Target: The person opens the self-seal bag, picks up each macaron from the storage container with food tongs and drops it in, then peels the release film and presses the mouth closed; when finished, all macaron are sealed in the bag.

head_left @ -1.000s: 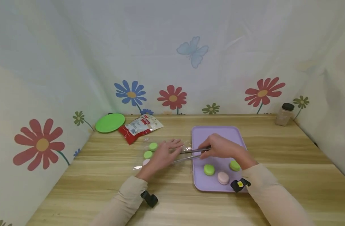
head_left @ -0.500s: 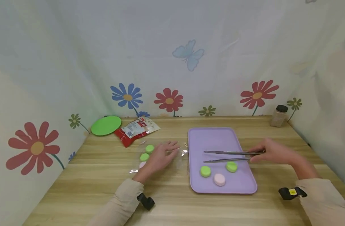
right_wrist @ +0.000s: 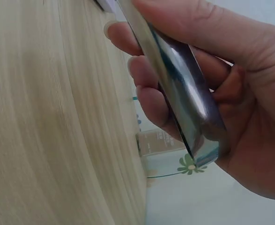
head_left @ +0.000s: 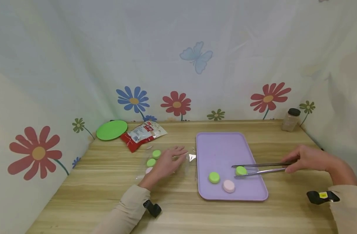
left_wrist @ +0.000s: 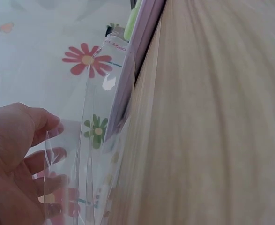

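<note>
My right hand [head_left: 308, 159] grips the metal tongs [head_left: 270, 171] at their closed end. Their two arms reach left over the purple tray [head_left: 220, 146], and their tips stand on either side of a green macaron [head_left: 241, 170]. A second green macaron [head_left: 214, 177] and a pink macaron [head_left: 229, 186] lie close by on the tray. Left of the tray, my left hand [head_left: 168, 164] holds the edge of a clear plastic bag [left_wrist: 107, 93], its fingers curled at the film. Several macarons, among them a green macaron [head_left: 151, 162], show inside the bag, partly hidden by the hand.
A red and white packet [head_left: 143, 135] lies behind the left hand, with a green plate [head_left: 112, 130] farther left. At the back right stands a jar with a black lid [head_left: 291, 120]. Printed curtains [head_left: 155, 71] border the wooden table [head_left: 172, 208].
My right hand has moved right with the tongs, drawing them away from the clear bag and over the tray to the right green macaron. The left hand has stayed at the bag.
</note>
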`<state>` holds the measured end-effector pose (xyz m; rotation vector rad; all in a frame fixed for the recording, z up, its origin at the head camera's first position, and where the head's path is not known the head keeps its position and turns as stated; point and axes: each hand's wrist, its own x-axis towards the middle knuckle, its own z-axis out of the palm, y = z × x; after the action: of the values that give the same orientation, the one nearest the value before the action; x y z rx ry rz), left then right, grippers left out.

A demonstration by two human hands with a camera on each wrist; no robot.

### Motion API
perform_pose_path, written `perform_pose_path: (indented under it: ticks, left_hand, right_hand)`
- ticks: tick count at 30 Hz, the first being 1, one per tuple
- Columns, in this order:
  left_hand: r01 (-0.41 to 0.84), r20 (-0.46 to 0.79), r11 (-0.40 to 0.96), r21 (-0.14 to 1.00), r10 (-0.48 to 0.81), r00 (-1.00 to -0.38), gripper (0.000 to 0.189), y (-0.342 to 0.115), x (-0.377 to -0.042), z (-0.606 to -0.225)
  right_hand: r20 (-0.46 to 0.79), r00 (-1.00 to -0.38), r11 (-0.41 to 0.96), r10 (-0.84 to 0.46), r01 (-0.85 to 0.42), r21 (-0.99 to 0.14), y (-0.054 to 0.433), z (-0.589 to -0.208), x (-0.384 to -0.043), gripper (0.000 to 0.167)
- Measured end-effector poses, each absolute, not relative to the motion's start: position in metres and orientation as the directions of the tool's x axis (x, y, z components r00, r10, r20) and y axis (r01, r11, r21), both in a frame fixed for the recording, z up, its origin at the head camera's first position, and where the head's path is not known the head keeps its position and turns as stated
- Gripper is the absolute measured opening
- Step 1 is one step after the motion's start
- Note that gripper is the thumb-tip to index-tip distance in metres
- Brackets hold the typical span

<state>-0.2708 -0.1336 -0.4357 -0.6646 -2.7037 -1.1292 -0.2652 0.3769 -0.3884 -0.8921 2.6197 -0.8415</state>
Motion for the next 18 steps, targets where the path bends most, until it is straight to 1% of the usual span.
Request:
perform_pose_path:
  ticks: [3,6,9,11,15,18]
  left_hand:
    - [0.438,0.282,0.622,0.650,0.338,-0.898,0.032,-0.134,-0.271,-0.435]
    - [0.435,0.279,0.623,0.650,0.336,-0.900,0.033,-0.134,-0.271,-0.436]
    - [0.438,0.282,0.619,0.652,0.339,-0.898,0.033,-0.134,-0.271,-0.435]
    - [0.439,0.282,0.614,0.655,0.341,-0.897,0.033,-0.134,-0.271,-0.435]
    - [0.436,0.276,0.615,0.658,0.341,-0.899,0.034,-0.134,-0.270,-0.435]
    - [0.432,0.274,0.614,0.660,0.339,-0.900,0.034,-0.134,-0.270,-0.435]
  right_hand:
    - [-0.046,-0.788,0.646,-0.614,-0.467,-0.604,0.377,-0.388,-0.265,0.030]
    - [-0.053,-0.810,0.668,-0.585,-0.443,-0.598,0.373,-0.387,-0.264,0.032]
    - [-0.053,-0.843,0.707,-0.536,-0.413,-0.574,0.364,-0.383,-0.262,0.036]
    - [-0.026,-0.853,0.724,-0.521,-0.426,-0.542,0.355,-0.379,-0.261,0.038]
    - [0.034,-0.853,0.740,-0.521,-0.470,-0.481,0.331,-0.374,-0.262,0.040]
    - [0.055,-0.837,0.717,-0.544,-0.498,-0.488,0.308,-0.374,-0.264,0.043]
